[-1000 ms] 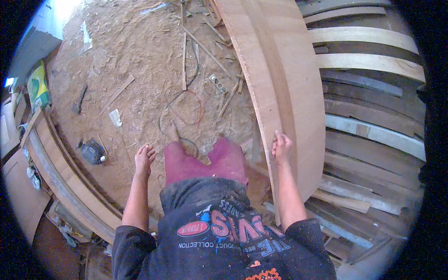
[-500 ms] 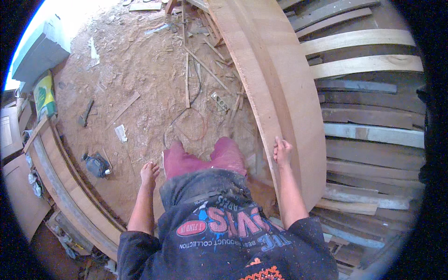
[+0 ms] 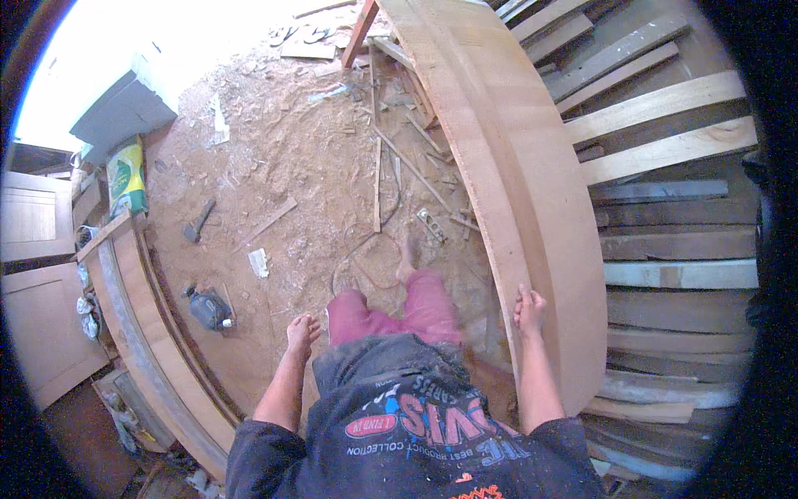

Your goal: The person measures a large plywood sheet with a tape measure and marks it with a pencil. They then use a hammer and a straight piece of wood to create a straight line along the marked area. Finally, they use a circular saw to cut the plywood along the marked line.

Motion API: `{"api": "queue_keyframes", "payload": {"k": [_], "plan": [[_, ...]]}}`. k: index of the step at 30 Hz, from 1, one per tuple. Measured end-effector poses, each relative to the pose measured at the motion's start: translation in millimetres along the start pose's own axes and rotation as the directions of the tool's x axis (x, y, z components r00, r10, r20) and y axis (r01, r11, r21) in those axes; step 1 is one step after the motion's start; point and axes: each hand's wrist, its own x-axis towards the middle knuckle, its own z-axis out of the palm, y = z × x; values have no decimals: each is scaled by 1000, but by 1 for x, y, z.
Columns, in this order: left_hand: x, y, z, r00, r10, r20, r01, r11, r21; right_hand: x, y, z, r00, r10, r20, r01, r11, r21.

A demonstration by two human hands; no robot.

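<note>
My left hand (image 3: 302, 335) hangs beside my thigh with its fingers curled in, nothing showing in them. Over the near part of a long wooden panel (image 3: 573, 316) is my right hand (image 3: 529, 311), its fingers folded into a fist. Whatever that fist may hold is hidden, and I cannot tell whether it touches the panel. The panel is light brown with a darker lengthwise band, and stretches away along my right side. My bare foot (image 3: 406, 259) stands forward on the dusty ground.
Stacked planks (image 3: 673, 274) fill the right side. A hammer (image 3: 199, 221), a dark power tool (image 3: 208, 308) and a socket strip (image 3: 431, 224) lie among shavings and wood strips. At left stand a long wooden piece (image 3: 150, 320), a green-yellow sack (image 3: 126, 176) and a grey-blue block (image 3: 125, 112).
The whole view has shifted, so floor things sit lower and farther right. My bare foot has come into sight. Both hands remain curled, the right one still over the panel.
</note>
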Motion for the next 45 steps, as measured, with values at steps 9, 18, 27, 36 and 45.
{"api": "queue_keyframes", "payload": {"k": [9, 18, 27, 36, 45], "plan": [[2, 20, -7, 998, 59, -36, -61, 997, -50, 8, 7, -4, 994, -76, 81, 78, 997, -13], [-8, -36, -70, 987, 153, -55, -147, 984, 106, 16, 11, -4, 989, -67, 129, 58, 996, 75], [43, 47, 25, 993, -22, -118, 20, 1000, -15, 37, -68, 30, 966, -126, 227, 117, 992, 53], [14, 203, 167, 974, 225, 20, -218, 961, -168, 127, -267, 187, 806, -264, 530, 301, 954, 17], [56, 194, 108, 951, -117, -287, 33, 959, -283, 165, -323, 263, 777, -56, 626, 139, 987, -84]]}}
